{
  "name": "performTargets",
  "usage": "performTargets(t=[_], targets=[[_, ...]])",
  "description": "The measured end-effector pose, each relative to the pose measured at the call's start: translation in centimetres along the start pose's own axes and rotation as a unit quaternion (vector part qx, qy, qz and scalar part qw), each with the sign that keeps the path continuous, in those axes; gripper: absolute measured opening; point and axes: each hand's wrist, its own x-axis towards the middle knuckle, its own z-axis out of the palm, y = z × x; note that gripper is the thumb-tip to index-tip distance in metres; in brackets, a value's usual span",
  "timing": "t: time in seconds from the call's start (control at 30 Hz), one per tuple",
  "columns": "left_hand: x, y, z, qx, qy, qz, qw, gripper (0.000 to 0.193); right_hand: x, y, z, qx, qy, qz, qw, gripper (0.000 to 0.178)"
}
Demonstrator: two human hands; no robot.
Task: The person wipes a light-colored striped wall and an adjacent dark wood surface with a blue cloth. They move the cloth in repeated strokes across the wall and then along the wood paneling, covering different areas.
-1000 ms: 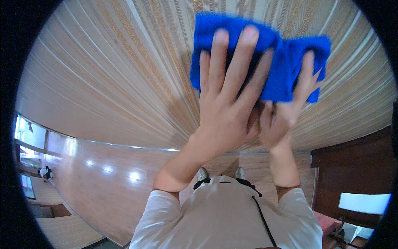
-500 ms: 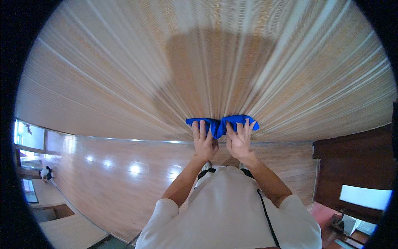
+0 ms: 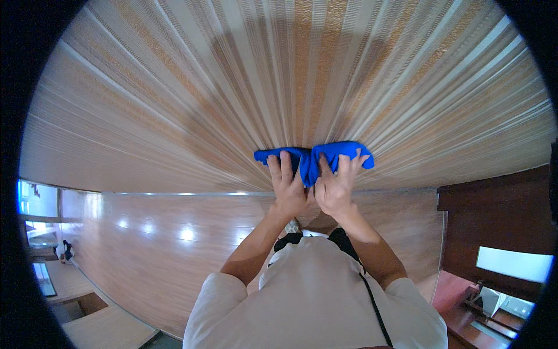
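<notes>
A blue cloth [image 3: 343, 150] is spread sideways against the striped wall [image 3: 314, 87], with a bunched fold hanging at its middle. My left hand [image 3: 289, 189] holds its left half, fingers stretched upward over the fabric. On the right half lies my right hand [image 3: 335, 189], its fingers apart and slightly bent, keeping the cloth against the wall. Both hands are close together around the middle fold. Their thumbs are partly hidden by the hands and the cloth.
Below the wall runs a shiny wood-look floor [image 3: 163, 232]. A dark brown wooden panel [image 3: 494, 215] stands at the right, with a pinkish-red floor patch [image 3: 452, 285] beyond. At the far left, a person [image 3: 65, 250] is low by the floor near bright windows [image 3: 38, 200].
Both hands have moved up the wall together with the blue cloth, which now looks slightly wider. The hold on it is about the same.
</notes>
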Motion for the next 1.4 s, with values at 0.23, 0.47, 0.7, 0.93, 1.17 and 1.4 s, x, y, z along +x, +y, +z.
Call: performTargets(t=[0.23,0.47,0.7,0.93,1.17,1.4], targets=[[3.5,1.4,-2.7,-0.009,-0.047,-0.051,0.998,0.073,1.8,0.6,-1.9,0.022,0.051,0.078,0.995,0.050],[12.6,4.6,-4.5,0.019,-0.069,0.035,0.997,0.068,8.1,0.3,-4.8,0.033,0.113,-0.006,0.993,0.046],[23.0,8.6,-8.8,0.029,-0.059,0.164,0.984,0.063,14.2,0.5,-9.8,0.023,0.133,-0.031,0.990,0.050],[31.6,12.1,-10.2,0.137,-0.102,0.221,0.960,0.076,17.9,1.0,-14.5,0.005,0.192,0.012,0.981,0.049],[23.9,12.5,-6.3,0.103,-0.113,0.192,0.969,0.085,9.9,2.3,-12.2,0.025,0.210,0.076,0.974,0.053],[30.3,19.1,-3.9,0.171,-0.108,0.184,0.962,0.092,14.4,6.4,-19.6,0.017,0.244,0.098,0.965,0.048]])
